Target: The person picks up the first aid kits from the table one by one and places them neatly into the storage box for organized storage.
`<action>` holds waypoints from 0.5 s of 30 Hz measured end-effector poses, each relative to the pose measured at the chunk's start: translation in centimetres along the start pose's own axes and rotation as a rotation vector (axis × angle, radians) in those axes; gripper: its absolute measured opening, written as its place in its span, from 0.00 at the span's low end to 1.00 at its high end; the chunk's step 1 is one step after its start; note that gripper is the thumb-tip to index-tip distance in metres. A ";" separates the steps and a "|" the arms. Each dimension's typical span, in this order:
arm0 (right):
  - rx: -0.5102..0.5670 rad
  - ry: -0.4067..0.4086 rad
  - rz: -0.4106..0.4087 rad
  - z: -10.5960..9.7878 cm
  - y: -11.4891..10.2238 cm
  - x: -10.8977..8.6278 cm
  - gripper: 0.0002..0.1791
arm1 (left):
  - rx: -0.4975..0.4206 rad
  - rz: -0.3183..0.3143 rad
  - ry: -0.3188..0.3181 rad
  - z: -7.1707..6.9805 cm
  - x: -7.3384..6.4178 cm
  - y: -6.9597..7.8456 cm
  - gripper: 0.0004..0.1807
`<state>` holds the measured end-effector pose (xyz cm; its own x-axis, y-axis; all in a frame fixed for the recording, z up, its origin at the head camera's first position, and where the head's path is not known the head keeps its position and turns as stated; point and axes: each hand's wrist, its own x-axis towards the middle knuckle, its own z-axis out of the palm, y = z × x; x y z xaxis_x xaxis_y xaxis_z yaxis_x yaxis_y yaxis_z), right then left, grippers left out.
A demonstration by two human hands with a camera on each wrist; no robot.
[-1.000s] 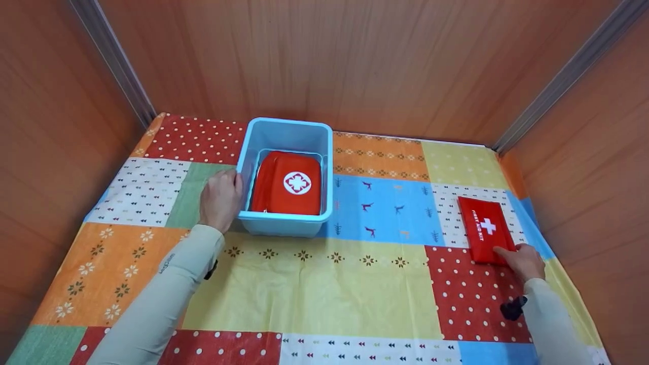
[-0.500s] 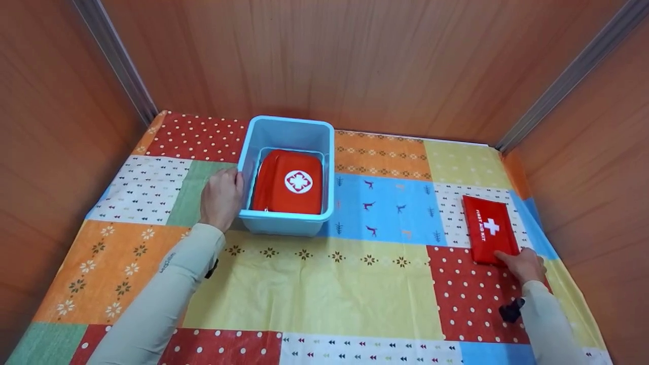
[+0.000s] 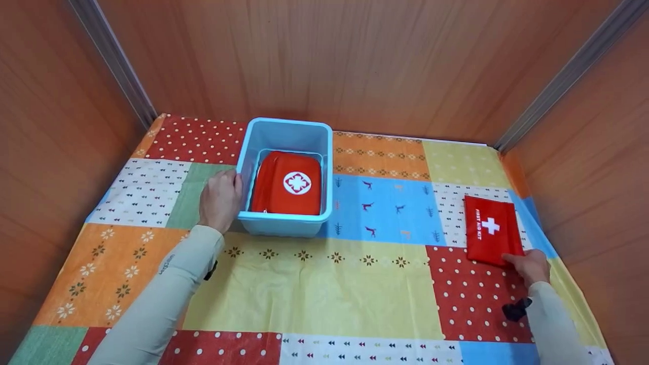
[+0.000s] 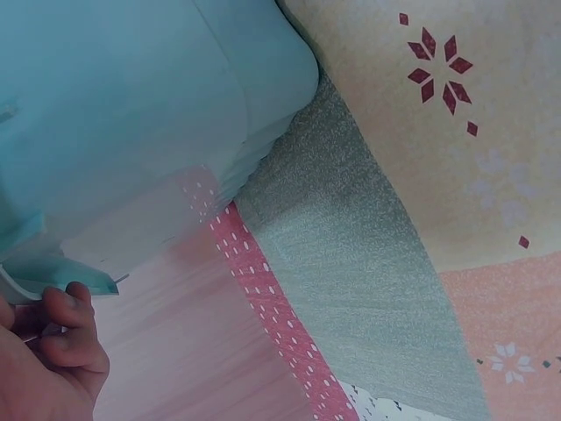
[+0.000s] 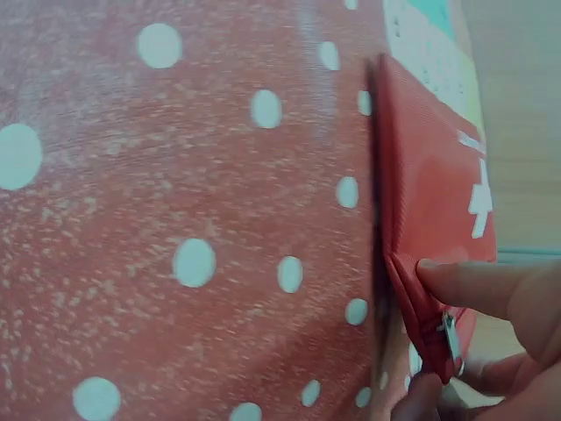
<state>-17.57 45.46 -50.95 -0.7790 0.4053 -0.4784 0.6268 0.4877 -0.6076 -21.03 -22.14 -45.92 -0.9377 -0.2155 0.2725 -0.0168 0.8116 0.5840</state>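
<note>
My left hand (image 3: 221, 199) grips the left rim of a light blue plastic bin (image 3: 284, 224); in the left wrist view its fingertips (image 4: 68, 307) curl under the rim. Inside the bin lies a red zipped case (image 3: 274, 192) with a white round emblem. At the right, my right hand (image 3: 531, 265) pinches the near right corner of a flat red first aid pouch (image 3: 479, 243) printed with a white cross. The right wrist view shows the thumb on top of the pouch (image 5: 429, 193), other fingers beneath, and a metal zipper pull (image 5: 450, 333) beside them.
A patchwork-patterned cloth (image 3: 324, 294) covers the table. Wood-grain panels stand at the back (image 3: 324, 61), left (image 3: 50, 101) and right (image 3: 598, 177), the right one close beside the right hand. The bin stands near the back panel.
The pouch has shifted slightly right and turned a little, its near right corner drawn outward with my right hand. My left hand and the bin stay in place.
</note>
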 end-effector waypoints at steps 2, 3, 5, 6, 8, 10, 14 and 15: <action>0.026 -0.035 -0.025 -0.6 0.1 0.0 0.39 | 0.006 -0.003 0.002 -0.1 -0.1 0.0 0.19; 0.041 -0.056 -0.031 -0.9 0.2 0.0 0.38 | 0.007 -0.005 0.002 -0.1 -0.1 0.0 0.19; 0.090 -0.104 -0.023 -1.4 0.2 -0.1 0.37 | 0.004 -0.005 0.004 -0.2 -0.1 0.0 0.19; 0.122 -0.124 -0.011 -1.7 0.2 0.0 0.36 | 0.002 -0.005 0.005 -0.2 -0.1 0.0 0.19; 0.208 -0.167 0.023 -2.0 0.2 -0.1 0.36 | -0.003 -0.004 0.009 -0.2 -0.1 -0.1 0.19; 0.297 -0.195 0.053 -2.1 0.1 -0.2 0.35 | -0.008 -0.005 0.012 -0.2 -0.1 0.0 0.19; 0.417 -0.204 0.057 -1.9 -0.2 -0.4 0.33 | -0.007 -0.007 0.008 -0.2 -0.1 0.0 0.19; 0.436 -0.202 0.050 -1.8 -0.4 -0.5 0.32 | -0.007 -0.007 0.005 -0.2 -0.1 0.0 0.19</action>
<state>-17.41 46.48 -49.33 -0.7623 0.2405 -0.6008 0.6332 0.0849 -0.7694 -20.83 -22.22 -45.85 -0.9359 -0.2239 0.2720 -0.0210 0.8061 0.5914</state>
